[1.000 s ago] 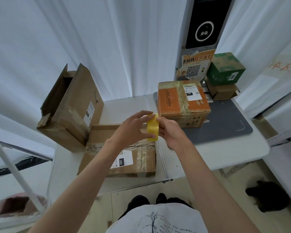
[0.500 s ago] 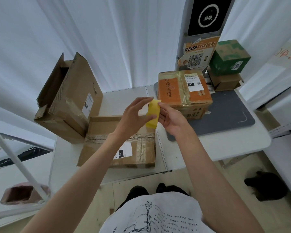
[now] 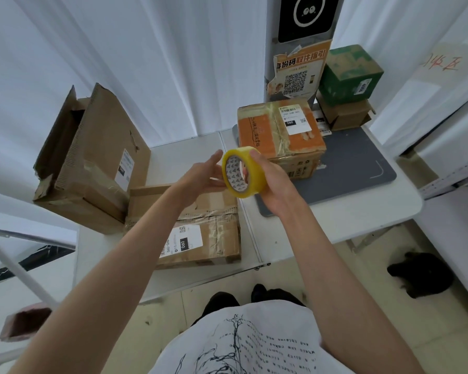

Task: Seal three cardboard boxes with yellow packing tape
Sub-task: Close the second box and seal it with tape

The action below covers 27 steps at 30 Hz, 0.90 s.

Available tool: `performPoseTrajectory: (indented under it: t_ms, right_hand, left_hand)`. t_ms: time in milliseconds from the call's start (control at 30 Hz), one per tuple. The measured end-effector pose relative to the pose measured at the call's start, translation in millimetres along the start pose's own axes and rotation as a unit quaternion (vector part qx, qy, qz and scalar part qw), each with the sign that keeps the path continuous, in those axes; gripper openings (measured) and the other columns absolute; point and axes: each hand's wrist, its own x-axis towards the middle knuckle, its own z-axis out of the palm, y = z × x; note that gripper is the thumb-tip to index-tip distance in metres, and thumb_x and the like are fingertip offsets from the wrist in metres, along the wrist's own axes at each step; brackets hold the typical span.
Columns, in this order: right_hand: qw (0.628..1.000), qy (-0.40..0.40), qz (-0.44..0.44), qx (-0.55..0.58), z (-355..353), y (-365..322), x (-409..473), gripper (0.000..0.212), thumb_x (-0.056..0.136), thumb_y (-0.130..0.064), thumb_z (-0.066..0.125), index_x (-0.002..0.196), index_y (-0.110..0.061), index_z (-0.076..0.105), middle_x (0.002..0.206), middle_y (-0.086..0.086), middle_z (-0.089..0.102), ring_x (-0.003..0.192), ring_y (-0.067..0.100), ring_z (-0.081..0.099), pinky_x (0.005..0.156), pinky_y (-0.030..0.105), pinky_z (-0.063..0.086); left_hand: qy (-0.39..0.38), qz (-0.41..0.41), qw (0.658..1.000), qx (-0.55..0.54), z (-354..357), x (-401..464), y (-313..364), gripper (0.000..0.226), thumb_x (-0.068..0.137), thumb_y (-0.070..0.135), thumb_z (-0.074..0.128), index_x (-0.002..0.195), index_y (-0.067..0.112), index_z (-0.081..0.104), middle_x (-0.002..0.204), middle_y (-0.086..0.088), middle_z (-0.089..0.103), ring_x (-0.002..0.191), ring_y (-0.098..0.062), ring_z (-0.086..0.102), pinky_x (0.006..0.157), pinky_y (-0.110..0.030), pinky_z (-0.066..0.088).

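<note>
Centrally, the white tabletop (image 3: 349,211) carries an open cardboard box (image 3: 92,157) at its left edge, a flat taped box (image 3: 200,233) at its near edge, and an orange-topped box (image 3: 280,133) toward the far edge. Above these, the right hand (image 3: 274,184) grips the yellow tape roll (image 3: 243,172); the left hand (image 3: 203,175), fingers straight, touches its side.

Yellow tape roll (image 3: 245,172), its white core printed with grey triangle marks; brown flat box (image 3: 200,228) with a white label; orange-topped box (image 3: 280,130); green box (image 3: 349,72); dark grey mat (image 3: 362,163); white table (image 3: 362,220); white curtain (image 3: 160,63)
</note>
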Motion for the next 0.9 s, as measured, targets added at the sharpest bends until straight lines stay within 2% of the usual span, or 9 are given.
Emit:
performPoseTrajectory:
  t_ms: [67, 167, 300, 367, 433, 467, 567, 767, 900]
  right_hand:
    - [0.999, -0.006, -0.011, -0.037, -2.4, 1.0, -1.3, 0.025, 0.096, -0.034, 0.067, 0.111, -0.015, 0.071, 0.095, 0.004, 0.075, 0.087, 0.016, 0.071, 0.08, 0.035, 0.059]
    - [0.995, -0.046, -0.008, -0.09, -9.4, 2.2, -4.7, 0.021, 0.099, -0.023, 0.058, 0.109, -0.01, 0.07, 0.093, 0.008, 0.074, 0.088, 0.02, 0.068, 0.084, 0.036, 0.056]
    - [0.988, -0.081, 0.008, -0.134, -6.2, 12.2, -11.7, 0.024, 0.101, -0.018, 0.049, 0.112, -0.007, 0.067, 0.094, 0.013, 0.069, 0.085, 0.023, 0.063, 0.079, 0.033, 0.055]
    - [0.987, -0.079, 0.01, -0.139, -2.5, 19.7, -12.7, 0.027, 0.102, -0.02, 0.05, 0.121, -0.007, 0.064, 0.088, 0.009, 0.068, 0.079, 0.018, 0.062, 0.078, 0.031, 0.054]
    - [0.984, -0.074, 0.012, -0.162, -1.3, 25.7, -11.7, 0.029, 0.102, -0.021, 0.051, 0.126, -0.007, 0.061, 0.086, 0.006, 0.068, 0.076, 0.015, 0.064, 0.079, 0.032, 0.053]
    - [0.982, -0.071, 0.012, -0.173, -1.4, 27.9, -11.2, 0.03, 0.102, -0.022, 0.052, 0.126, -0.006, 0.061, 0.085, 0.007, 0.069, 0.076, 0.016, 0.064, 0.08, 0.033, 0.052]
    - [0.98, -0.07, 0.014, -0.187, 0.1, 31.0, -10.0, 0.028, 0.101, -0.023, 0.053, 0.124, -0.008, 0.06, 0.084, 0.007, 0.07, 0.076, 0.017, 0.064, 0.085, 0.036, 0.049]
    - [0.975, -0.057, -0.003, -0.215, 3.0, 33.3, -10.1, 0.027, 0.103, -0.028, 0.049, 0.123, -0.014, 0.061, 0.084, 0.005, 0.071, 0.08, 0.017, 0.066, 0.083, 0.036, 0.049]
    - [0.974, -0.046, -0.005, -0.22, 5.6, 35.1, -13.9, 0.027, 0.106, -0.031, 0.045, 0.126, -0.02, 0.059, 0.091, 0.004, 0.072, 0.08, 0.009, 0.068, 0.077, 0.024, 0.05]
  left_hand:
    - [-0.021, -0.017, 1.0, -0.004, 2.0, -1.9, 0.3, 0.066, 0.1, 0.062, 0.045, 0.109, 0.001, 0.071, 0.101, -0.016, 0.076, 0.096, -0.028, 0.075, 0.09, -0.035, 0.06]
    - [-0.012, -0.011, 1.0, -0.001, -0.6, 0.1, -1.0, 0.053, 0.099, 0.054, 0.054, 0.108, 0.005, 0.071, 0.102, -0.012, 0.075, 0.098, -0.025, 0.073, 0.094, -0.035, 0.058]
    - [-0.009, 0.064, 0.995, 0.077, -4.1, -2.2, -4.4, 0.035, 0.098, 0.042, 0.06, 0.119, 0.017, 0.073, 0.111, -0.001, 0.074, 0.109, -0.017, 0.067, 0.104, -0.035, 0.051]
    - [0.017, 0.103, 0.984, 0.146, -2.9, -5.9, -2.9, 0.032, 0.098, 0.038, 0.06, 0.124, 0.023, 0.073, 0.118, 0.005, 0.072, 0.112, -0.012, 0.064, 0.099, -0.028, 0.05]
    - [0.048, 0.159, 0.962, 0.217, -0.9, -10.7, -0.5, 0.028, 0.099, 0.026, 0.06, 0.124, 0.022, 0.074, 0.118, 0.006, 0.071, 0.106, -0.006, 0.062, 0.085, -0.015, 0.048]
    - [0.06, 0.193, 0.948, 0.248, 0.5, -12.2, -0.3, 0.027, 0.099, 0.021, 0.06, 0.122, 0.02, 0.074, 0.119, 0.005, 0.072, 0.103, -0.005, 0.063, 0.085, -0.014, 0.049]
    - [0.089, 0.265, 0.914, 0.295, 5.5, -13.5, -6.2, 0.025, 0.099, 0.012, 0.062, 0.12, 0.014, 0.075, 0.12, -0.001, 0.072, 0.102, -0.009, 0.065, 0.097, -0.025, 0.051]
    - [0.133, 0.351, 0.852, 0.364, 16.8, -25.5, -13.1, 0.022, 0.097, 0.021, 0.068, 0.115, 0.014, 0.077, 0.109, 0.003, 0.068, 0.095, -0.014, 0.065, 0.087, -0.028, 0.052]
    - [0.167, 0.374, 0.823, 0.394, 23.0, -32.4, -17.8, 0.019, 0.097, 0.019, 0.067, 0.111, 0.012, 0.078, 0.104, 0.0, 0.066, 0.089, -0.016, 0.063, 0.082, -0.03, 0.053]
